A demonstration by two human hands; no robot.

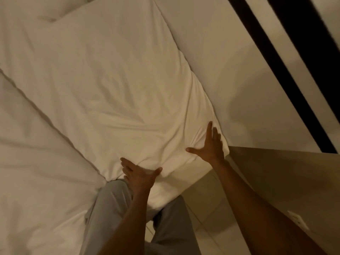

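Head view: a large white pillow (110, 85) is seen lying on a bed, stretched from the far left down to the near right, with creases gathered toward its near end. The left hand (139, 175) is laid palm down on the near edge of the pillow; its fingers (127, 164) are held straight and spread wide, the thumb is stretched out to the right, and nothing is gripped. The right hand (210, 146) is pressed flat on the pillow's near right corner, well apart from the left hand; its fingers (209, 129) are likewise kept straight and wide, the thumb is pointed to the left, and the cloth is puckered beneath the palm. To the left of the pillow, and touching it along a long seam, a white duvet (33, 144) is spread. To the right of the pillow a pale wall (211, 43) is seen, crossed by two dark stripes (287, 70). Just beside the pillow's near right corner a wooden panel (285, 172) is set, and a white socket (298, 220) is fitted to it nearer the camera. Below the pillow's near edge grey trousers (108, 208) are seen, and a tiled floor (211, 227) is shown beside them.
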